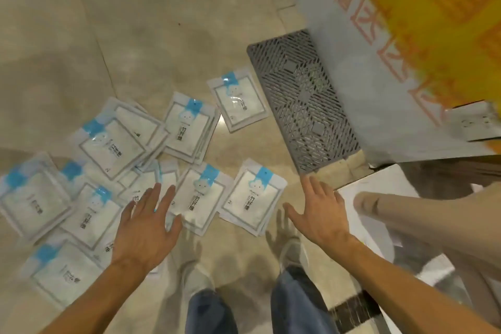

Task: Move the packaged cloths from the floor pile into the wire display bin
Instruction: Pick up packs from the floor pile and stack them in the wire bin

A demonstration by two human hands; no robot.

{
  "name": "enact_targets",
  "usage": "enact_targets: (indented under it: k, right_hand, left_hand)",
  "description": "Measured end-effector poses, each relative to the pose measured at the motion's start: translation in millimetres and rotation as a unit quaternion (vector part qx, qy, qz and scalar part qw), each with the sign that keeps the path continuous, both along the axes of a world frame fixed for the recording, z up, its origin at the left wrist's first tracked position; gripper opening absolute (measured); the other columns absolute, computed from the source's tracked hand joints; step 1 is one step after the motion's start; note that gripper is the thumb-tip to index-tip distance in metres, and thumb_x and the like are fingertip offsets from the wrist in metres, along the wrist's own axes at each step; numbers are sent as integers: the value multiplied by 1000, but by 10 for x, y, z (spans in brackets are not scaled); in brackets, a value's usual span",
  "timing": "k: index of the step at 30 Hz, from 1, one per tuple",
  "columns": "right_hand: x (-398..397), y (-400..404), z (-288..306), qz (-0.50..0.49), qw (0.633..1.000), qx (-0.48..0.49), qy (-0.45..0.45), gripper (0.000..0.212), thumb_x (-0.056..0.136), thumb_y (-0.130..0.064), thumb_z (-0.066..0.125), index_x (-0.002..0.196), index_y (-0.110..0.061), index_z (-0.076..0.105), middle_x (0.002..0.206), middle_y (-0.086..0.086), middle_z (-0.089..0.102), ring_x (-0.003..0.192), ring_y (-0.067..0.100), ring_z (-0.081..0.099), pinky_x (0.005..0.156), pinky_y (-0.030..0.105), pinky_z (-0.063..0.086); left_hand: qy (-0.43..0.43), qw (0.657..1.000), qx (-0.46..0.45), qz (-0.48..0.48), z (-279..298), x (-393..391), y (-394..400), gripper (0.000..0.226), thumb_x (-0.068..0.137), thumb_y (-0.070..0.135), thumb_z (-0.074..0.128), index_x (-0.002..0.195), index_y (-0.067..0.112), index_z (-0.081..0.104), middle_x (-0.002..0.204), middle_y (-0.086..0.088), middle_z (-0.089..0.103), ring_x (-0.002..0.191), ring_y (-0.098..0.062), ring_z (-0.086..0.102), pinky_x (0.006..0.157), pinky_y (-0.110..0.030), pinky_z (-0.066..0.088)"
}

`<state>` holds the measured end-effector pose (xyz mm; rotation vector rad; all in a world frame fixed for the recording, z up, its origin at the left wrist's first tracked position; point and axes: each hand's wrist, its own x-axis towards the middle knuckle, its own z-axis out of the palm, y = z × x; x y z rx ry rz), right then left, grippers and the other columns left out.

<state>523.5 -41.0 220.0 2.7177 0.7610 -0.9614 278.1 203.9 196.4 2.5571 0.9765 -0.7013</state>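
Left hand [145,228] and right hand [320,214] reach forward, fingers spread, holding nothing.

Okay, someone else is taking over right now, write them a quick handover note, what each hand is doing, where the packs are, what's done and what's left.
Left hand: open, fingers spread, reaching down over the floor pile, holding nothing.
Right hand: open and empty, above bare floor just right of the nearest pack.
Packs: all those in view lie scattered on the floor, some overlapping; one single pack lies beside the grey plastic pallet.
Wire bin: not identifiable in this view.
Done: cannot tell how many are already binned.
Left: pick up the whole floor pile and carry it to the bin.
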Motion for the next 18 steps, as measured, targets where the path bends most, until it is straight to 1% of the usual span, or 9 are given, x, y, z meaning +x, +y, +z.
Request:
enact_targets:
  k: [2,5,6,8,10,12,14,16,18]
  right_hand:
    - [12,42,-721,0,1000,-10,6,89,97,-70,42,163,-19,12,169,5,25,153,30,26,122,54,25]
    - [-31,52,-1690,-74,997,-4,21,96,96,-69,47,164,-15,6,168,8,26,152,32,27,119,51,28]
    - [-60,47,-1996,-110,994,5,24,99,95,-69,50,163,-13,7,166,10,29,150,33,30,116,51,31]
    - [-159,10,-2542,-176,984,22,24,103,89,-71,57,160,-10,14,159,11,38,143,35,38,109,52,37]
    - [-290,-51,-2988,-236,971,36,26,105,82,-75,65,152,-7,26,151,13,44,137,37,44,103,53,41]
    - [-417,-95,-3300,-292,955,49,25,108,75,-77,71,147,-5,32,145,14,45,136,37,45,105,54,43]
    - [-529,-105,-3494,-328,943,56,16,112,72,-78,74,144,-2,34,143,14,44,137,36,44,106,53,43]
    - [-597,-110,-3629,-374,923,87,12,109,69,-74,79,139,-2,36,139,14,46,134,35,46,104,51,45]
    - [-611,-123,-3690,-421,898,125,24,102,70,-66,85,135,-3,36,136,14,50,129,35,51,102,48,47]
  left_hand:
    - [14,1000,-8,-6,-674,-29,-14,79,92,61,19,159,22,34,163,-10,34,149,-29,38,119,-51,30]
    - [31,999,-15,0,-1580,-42,16,72,99,58,28,162,23,25,167,-9,25,153,-28,28,121,-49,24]
    - [36,999,-17,1,-1876,-30,51,71,102,56,33,163,23,20,169,-9,21,154,-28,25,122,-49,23]
    - [47,999,-17,9,-2380,29,114,76,101,56,43,164,23,14,170,-9,16,155,-29,21,120,-48,25]
    - [49,997,-23,49,-2784,86,171,85,97,57,53,163,22,15,169,-10,17,154,-30,22,117,-49,27]
    - [32,993,-36,111,-3079,130,208,91,90,55,67,161,18,23,164,-14,27,149,-33,28,113,-52,32]
    - [14,991,-15,135,-3272,142,229,96,80,53,80,153,13,34,152,-21,37,140,-38,33,106,-57,38]
    - [1,990,14,140,-3385,169,263,100,68,51,89,143,8,41,140,-25,42,132,-41,37,99,-59,41]
    - [2,985,9,173,-3423,206,315,104,60,47,95,138,3,41,135,-27,46,129,-43,40,99,-58,41]
